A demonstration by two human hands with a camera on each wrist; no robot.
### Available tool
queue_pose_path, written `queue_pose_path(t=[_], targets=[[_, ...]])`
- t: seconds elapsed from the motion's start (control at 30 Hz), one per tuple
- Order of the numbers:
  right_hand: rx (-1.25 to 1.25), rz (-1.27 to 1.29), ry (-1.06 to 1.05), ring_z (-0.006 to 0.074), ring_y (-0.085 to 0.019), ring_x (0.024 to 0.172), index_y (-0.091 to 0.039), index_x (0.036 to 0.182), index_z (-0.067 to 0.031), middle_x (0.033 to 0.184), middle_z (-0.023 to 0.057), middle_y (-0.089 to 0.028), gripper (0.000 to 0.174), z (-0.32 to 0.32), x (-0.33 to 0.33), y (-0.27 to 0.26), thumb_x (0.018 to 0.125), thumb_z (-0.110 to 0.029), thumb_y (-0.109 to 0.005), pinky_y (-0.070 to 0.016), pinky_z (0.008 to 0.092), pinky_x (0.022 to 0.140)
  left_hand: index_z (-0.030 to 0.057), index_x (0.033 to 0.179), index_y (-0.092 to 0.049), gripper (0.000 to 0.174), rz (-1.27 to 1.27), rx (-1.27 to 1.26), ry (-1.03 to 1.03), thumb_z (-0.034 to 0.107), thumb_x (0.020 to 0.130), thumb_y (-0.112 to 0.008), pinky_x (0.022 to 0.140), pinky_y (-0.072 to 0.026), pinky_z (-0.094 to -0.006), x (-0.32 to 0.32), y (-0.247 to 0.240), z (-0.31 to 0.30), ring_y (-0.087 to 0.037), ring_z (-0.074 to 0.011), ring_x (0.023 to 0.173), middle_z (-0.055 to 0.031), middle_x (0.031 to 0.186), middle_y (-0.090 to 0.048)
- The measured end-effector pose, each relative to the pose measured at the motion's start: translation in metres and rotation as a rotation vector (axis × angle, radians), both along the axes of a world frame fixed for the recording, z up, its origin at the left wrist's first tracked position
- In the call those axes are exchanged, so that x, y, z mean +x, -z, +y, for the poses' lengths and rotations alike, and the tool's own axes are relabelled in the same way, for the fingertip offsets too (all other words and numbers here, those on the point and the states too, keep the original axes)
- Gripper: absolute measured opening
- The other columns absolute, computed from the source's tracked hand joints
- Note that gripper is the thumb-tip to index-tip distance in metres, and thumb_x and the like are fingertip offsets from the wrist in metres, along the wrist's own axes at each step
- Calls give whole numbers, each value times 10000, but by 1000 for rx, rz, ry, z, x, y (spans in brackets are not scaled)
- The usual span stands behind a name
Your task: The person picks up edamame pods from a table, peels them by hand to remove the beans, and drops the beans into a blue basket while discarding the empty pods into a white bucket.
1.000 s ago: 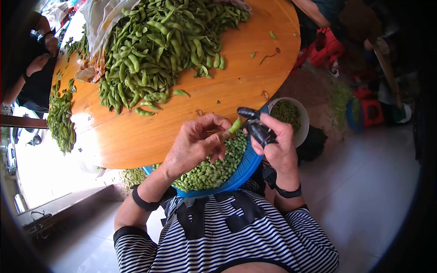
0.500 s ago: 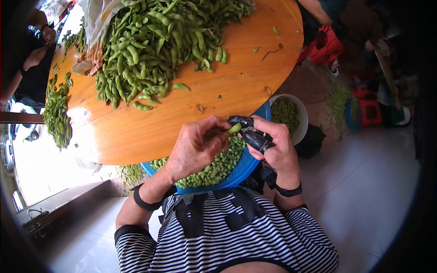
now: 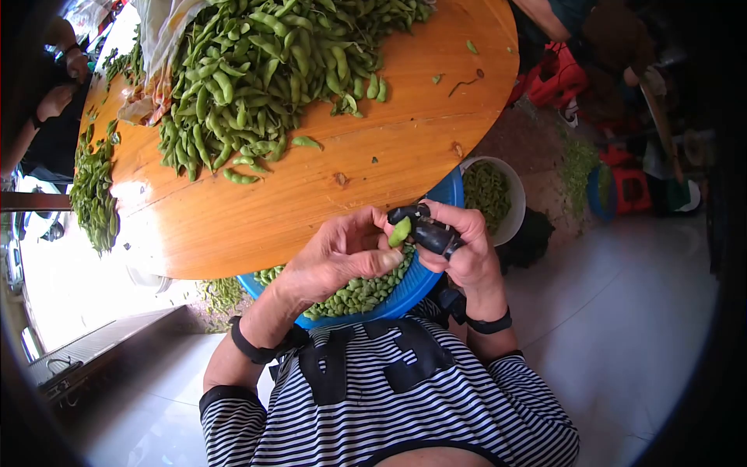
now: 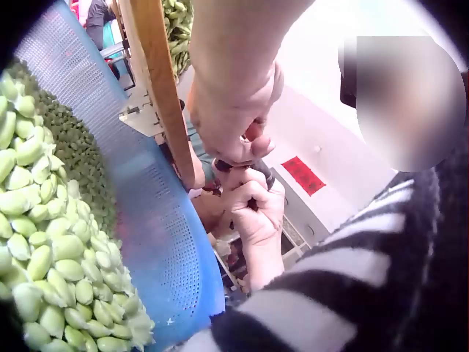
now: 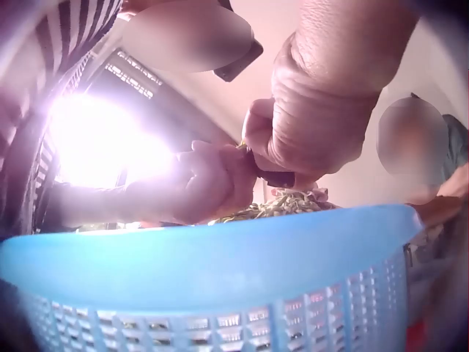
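In the head view a green soybean pod (image 3: 400,232) is between my two hands, above a blue basket (image 3: 421,285) of shelled beans (image 3: 359,297). My left hand (image 3: 331,257) holds the pod at its fingertips, the thumb lying below it. Black coverings (image 3: 437,237) wrap the thumb and finger ends of my right hand (image 3: 471,253), which pinch the pod's upper end. Pale green beans (image 4: 66,279) fill much of the left wrist view. From the right wrist, the hands meet above the basket's rim (image 5: 220,249), and the pod is mostly hidden.
A large heap of pods (image 3: 249,86) covers part of the round wooden table (image 3: 405,148). Beside the table's right edge stands a white bucket (image 3: 517,204) with green pods. Another person's hands (image 3: 58,101) are at the left. A smaller pod pile (image 3: 95,194) lies at the left edge.
The right hand has moved left to the pod, its black-covered fingers now meeting the left fingertips. The left thumb has slid away below the pod, showing more of it.
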State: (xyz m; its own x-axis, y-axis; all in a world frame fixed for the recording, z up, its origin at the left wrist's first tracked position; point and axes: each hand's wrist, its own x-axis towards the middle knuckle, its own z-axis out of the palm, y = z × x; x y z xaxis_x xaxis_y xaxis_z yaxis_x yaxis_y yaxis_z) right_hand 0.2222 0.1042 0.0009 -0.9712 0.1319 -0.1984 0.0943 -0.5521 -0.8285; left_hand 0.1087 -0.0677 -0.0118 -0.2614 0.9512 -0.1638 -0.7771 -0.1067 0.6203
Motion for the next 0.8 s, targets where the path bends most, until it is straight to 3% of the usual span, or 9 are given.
queue_pose_path(t=[0.1, 0.2, 0.3, 0.37, 0.43, 0.47, 0.67, 0.73, 0.8], targets=[[725, 10, 44, 132, -483, 637, -586, 925, 49, 772, 60, -499, 218, -10, -1, -3, 711, 67, -547, -391, 229, 561, 11, 982, -566, 141, 285, -156, -185, 101, 924, -658, 596, -413, -213, 11, -2, 5, -531, -66, 732, -15, 848, -592], [820, 38, 76, 170, -493, 678, -545, 895, 61, 785, 90, -489, 199, -12, -2, -2, 701, 67, -586, -414, 267, 606, 3, 963, -571, 152, 585, -405, -156, 151, 966, -608, 564, -413, -212, 9, -3, 1, -541, -60, 674, 4, 796, -589], [797, 20, 110, 187, -491, 674, -548, 910, 65, 799, 101, -485, 229, -13, -2, -4, 683, 62, -579, -420, 281, 607, -8, 959, -577, 200, 543, -398, -26, 184, 1003, -542, 523, -406, -215, -2, -3, -6, -541, -68, 601, -21, 777, -598], [1013, 57, 88, 251, -516, 686, -550, 930, 63, 803, 124, -474, 276, -14, 0, -3, 656, 61, -579, -437, 325, 613, -19, 962, -581, 284, 622, -395, 25, 241, 1028, -488, 498, -399, -224, -10, -11, -6, -527, -80, 551, -52, 756, -603], [1160, 92, 164, 287, -522, 700, -552, 946, 56, 815, 134, -468, 306, -25, -1, -6, 641, 64, -581, -443, 349, 618, -23, 985, -570, 304, 466, -376, 106, 263, 1032, -476, 510, -407, -228, -15, -17, -7, -523, -83, 568, -67, 750, -605], [1308, 122, 247, 323, -529, 714, -553, 961, 49, 827, 144, -461, 336, -31, -1, -7, 627, 67, -584, -449, 372, 624, -23, 985, -570, 304, 468, -378, 103, 263, 1032, -476, 510, -407, -228, -14, -18, -7, -523, -83, 568, -67, 750, -605], [1426, 161, 297, 350, -524, 747, -546, 1018, 25, 855, 149, -441, 452, -47, 2, -2, 580, 80, -645, -451, 407, 634, -19, 1038, -528, 251, 270, -366, -56, 203, 1034, -411, 531, -417, -231, 1, -17, 0, -484, -110, 582, -73, 712, -581], [1426, 175, 296, 351, -520, 745, -545, 1018, 28, 851, 150, -438, 465, -51, 2, -2, 570, 87, -652, -452, 405, 633, -10, 1067, -509, 215, 576, -490, -117, 171, 1012, -407, 529, -404, -218, 11, -14, 2, -480, -111, 604, -55, 717, -532], [1419, 173, 307, 348, -524, 751, -543, 1025, 29, 849, 149, -436, 486, -52, 2, 2, 557, 101, -654, -456, 404, 638, -1, 1083, -500, 211, 522, -510, -158, 171, 995, -416, 543, -412, -209, 19, -18, 4, -479, -108, 631, -46, 739, -505]])
